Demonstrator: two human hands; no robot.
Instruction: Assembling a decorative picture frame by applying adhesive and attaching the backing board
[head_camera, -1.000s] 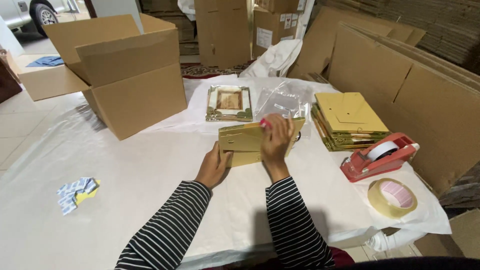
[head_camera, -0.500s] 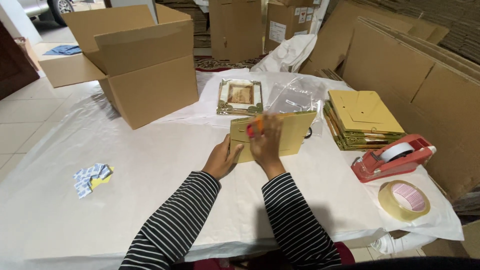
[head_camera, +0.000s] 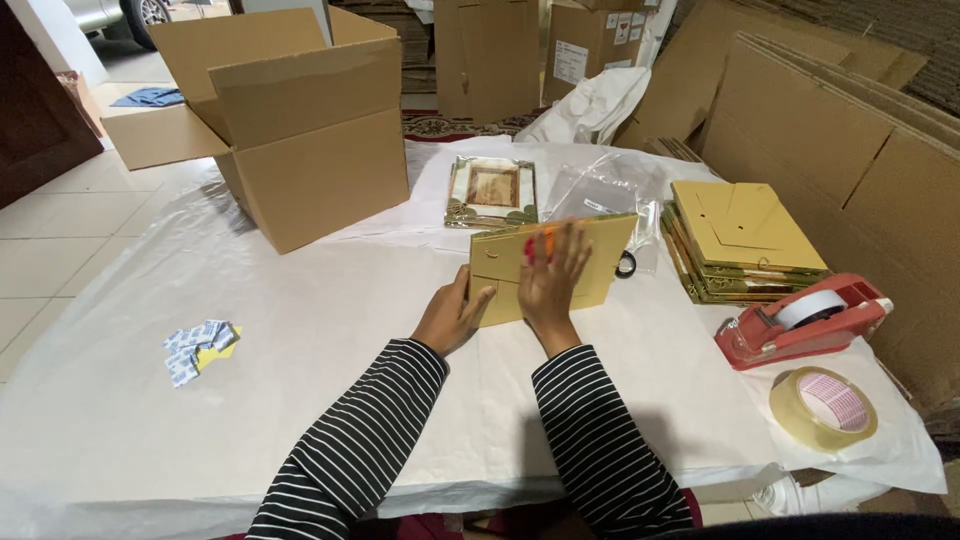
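Nearest the camera are two striped sleeves, both reaching out over a table (head_camera: 300, 330) covered in white sheeting. The left hand (head_camera: 452, 318) grips the near left corner of a gold frame back (head_camera: 550, 265), thumb on top and fingers curled under the edge, so it's closed on that corner. The right hand (head_camera: 553, 275) lies flat on the middle of the same frame back, fingers spread wide and pressing down, not pinching anything. So the frame back sits right under the right palm and sticks out to the left and right of it, tilted up a bit at its far edge.

Off to the near left there's a little heap of blue and white packets (head_camera: 198, 347). Near right is a roll of clear tape (head_camera: 823, 408), and just beyond it a red tape dispenser (head_camera: 805, 320). Further right sits a stack of gold frames (head_camera: 742, 240). Just past the hands lie a clear plastic bag (head_camera: 600, 190) and a framed picture (head_camera: 492, 190), face up. Far left stands an open cardboard box (head_camera: 300, 130), with flat cardboard sheets (head_camera: 840, 130) leaning along the right side.
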